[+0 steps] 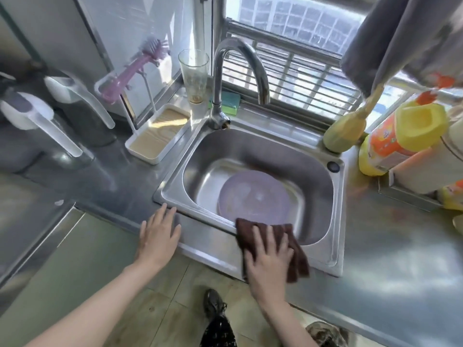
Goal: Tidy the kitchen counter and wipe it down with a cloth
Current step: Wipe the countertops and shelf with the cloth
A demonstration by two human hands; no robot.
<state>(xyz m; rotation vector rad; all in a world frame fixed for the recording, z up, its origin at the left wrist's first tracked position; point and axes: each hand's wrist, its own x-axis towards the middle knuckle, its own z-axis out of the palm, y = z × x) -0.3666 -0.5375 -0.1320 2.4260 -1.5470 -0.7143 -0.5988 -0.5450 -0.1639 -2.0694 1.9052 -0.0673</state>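
Kitchen counter, sink station: right hand [269, 259] flat on brown cloth [295, 249], left hand [159, 234] flat on counter edge.

Near: right hand, fingers spread and straight, presses the cloth onto the front rim of the stainless sink [333, 256], the cloth's far edge overhanging the basin; left hand, fingers straight and slightly parted, rests on the steel counter [120, 186] just left of the sink. Mid: lilac plate [253, 194] lying in the basin. Far: white tray [157, 134] left of the tap [238, 78]; clear tumbler [194, 76] and green sponge [226, 102] by the window; orange-and-yellow detergent bottle [400, 136] at right; two dark jugs, white handles [72, 106], far left.
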